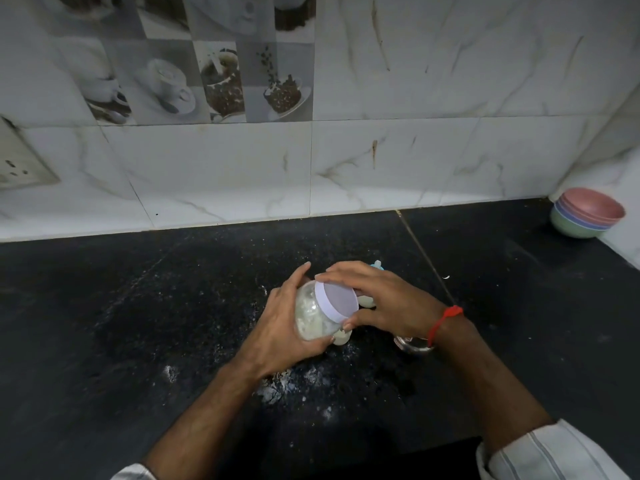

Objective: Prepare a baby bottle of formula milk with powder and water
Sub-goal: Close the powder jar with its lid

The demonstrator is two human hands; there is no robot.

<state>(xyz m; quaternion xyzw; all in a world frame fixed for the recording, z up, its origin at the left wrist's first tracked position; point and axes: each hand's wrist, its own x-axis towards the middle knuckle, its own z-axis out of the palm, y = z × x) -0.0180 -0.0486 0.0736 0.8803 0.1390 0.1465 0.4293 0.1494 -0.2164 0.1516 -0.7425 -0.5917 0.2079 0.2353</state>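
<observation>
Left hand (pixel 277 327) grips a clear jar (pixel 311 311), tipped over the black counter (pixel 138 323). Right hand (pixel 384 299) has its fingers wrapped round the white lid (pixel 337 301).

This is a home kitchen. A black speckled stone tabletop (pixel 138 323) runs along a wall of white marble-veined tiles (pixel 433 150). At 11 o'clock the wall carries a panel of decorative tiles (pixel 214 77) printed with coffee cups, saucers and coffee beans. At 9 o'clock a switch-and-socket plate (pixel 20 161) is set into the wall. At 2 o'clock, in the corner where 2 walls meet, a stack of pastel bowls (pixel 587 216), pink, lilac and green, stands on the tabletop. White powder (pixel 277 389) is spilled on the tabletop at 6 o'clock.
</observation>
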